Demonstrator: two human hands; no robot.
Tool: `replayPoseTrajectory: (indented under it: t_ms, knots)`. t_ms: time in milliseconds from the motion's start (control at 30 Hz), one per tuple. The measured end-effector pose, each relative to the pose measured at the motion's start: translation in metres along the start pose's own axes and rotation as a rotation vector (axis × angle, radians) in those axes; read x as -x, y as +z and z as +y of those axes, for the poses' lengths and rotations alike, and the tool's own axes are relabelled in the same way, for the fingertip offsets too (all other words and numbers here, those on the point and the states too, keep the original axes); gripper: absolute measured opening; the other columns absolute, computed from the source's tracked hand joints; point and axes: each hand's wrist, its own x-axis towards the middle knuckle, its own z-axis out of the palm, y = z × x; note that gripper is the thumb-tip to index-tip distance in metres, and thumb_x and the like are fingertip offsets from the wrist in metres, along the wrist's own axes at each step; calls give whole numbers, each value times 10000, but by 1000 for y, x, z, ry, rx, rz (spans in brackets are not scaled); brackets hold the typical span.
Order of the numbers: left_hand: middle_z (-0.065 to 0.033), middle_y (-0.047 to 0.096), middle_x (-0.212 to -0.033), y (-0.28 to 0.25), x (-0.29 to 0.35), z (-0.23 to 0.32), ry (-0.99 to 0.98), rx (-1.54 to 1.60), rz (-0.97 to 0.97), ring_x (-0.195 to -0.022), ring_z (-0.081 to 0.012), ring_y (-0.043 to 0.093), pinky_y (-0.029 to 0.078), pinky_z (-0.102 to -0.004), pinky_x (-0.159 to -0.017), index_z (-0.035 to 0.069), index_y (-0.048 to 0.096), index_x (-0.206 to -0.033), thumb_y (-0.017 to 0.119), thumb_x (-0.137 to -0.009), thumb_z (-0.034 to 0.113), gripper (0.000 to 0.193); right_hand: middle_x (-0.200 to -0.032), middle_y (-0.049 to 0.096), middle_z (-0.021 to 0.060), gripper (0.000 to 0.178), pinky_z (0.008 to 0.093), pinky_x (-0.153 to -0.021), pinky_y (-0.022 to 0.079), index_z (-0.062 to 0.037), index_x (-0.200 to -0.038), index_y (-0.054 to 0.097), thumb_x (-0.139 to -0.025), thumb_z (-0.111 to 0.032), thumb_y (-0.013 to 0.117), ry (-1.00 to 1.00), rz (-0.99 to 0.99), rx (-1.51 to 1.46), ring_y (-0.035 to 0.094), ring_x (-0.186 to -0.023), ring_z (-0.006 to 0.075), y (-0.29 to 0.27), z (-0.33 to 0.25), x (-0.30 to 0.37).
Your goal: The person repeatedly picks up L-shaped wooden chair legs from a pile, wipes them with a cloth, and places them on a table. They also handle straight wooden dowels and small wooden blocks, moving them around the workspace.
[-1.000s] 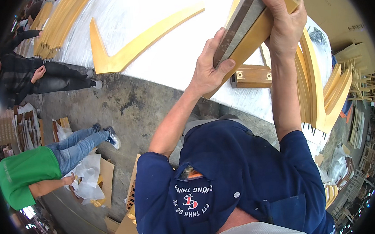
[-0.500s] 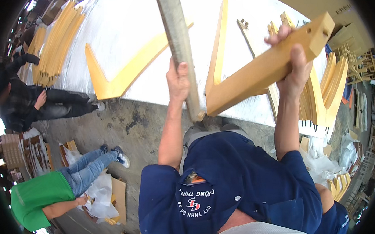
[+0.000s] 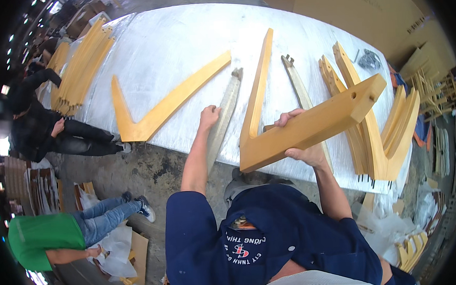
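Observation:
A V-shaped yellow wooden frame piece (image 3: pixel 309 125), with a hole near its thick end, is held by my right hand (image 3: pixel 303 151), thumb on the near side and fingers over the far side. Its long thin arm (image 3: pixel 261 86) points away over the table. A narrow greyish wooden bar (image 3: pixel 225 114) lies on the table to its left, its near end at the table edge. Close against that bar's left side is my left hand (image 3: pixel 209 117), fingers curled with nothing visible in them. A second greyish bar (image 3: pixel 298 82) lies behind the held piece and is partly covered by it.
The table (image 3: pixel 181 29) has a pale wrapped top. Another V-shaped piece (image 3: pixel 169 101) lies left; stacked pieces stand right (image 3: pixel 378 150) and far left (image 3: pixel 82 67). A person in green (image 3: pixel 47 237) and one in dark clothes (image 3: pixel 36 126) are at the left. A large cardboard sheet (image 3: pixel 355 7) stands beyond.
The greyish bar in my left hand has come down onto the table, and the fingers have come off it. My right hand has lowered the V-shaped piece and holds it nearer its middle.

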Motion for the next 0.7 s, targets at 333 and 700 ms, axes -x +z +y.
replayPoseTrajectory:
  t_ms: [333,700]
  knots:
    - [-190,544,-1355,-15,225,243,612,362,142,-1226,-298,560,463,-360,-994,-7,442,-1408,763,-701,74,781,-1521,332,184,822,437,-1134,317,-34,-1520,240,-946,-539,541,24,-269,314,360,-1388,317,-33,42,-30]
    - [-217,676,-1034,-202,266,198,538,753,290,-934,-300,676,552,-393,-821,-92,635,-1086,684,-755,224,460,-1370,477,152,667,428,-1064,419,-42,-1396,397,-993,-572,432,361,486,-434,477,-1280,270,-51,160,-118]
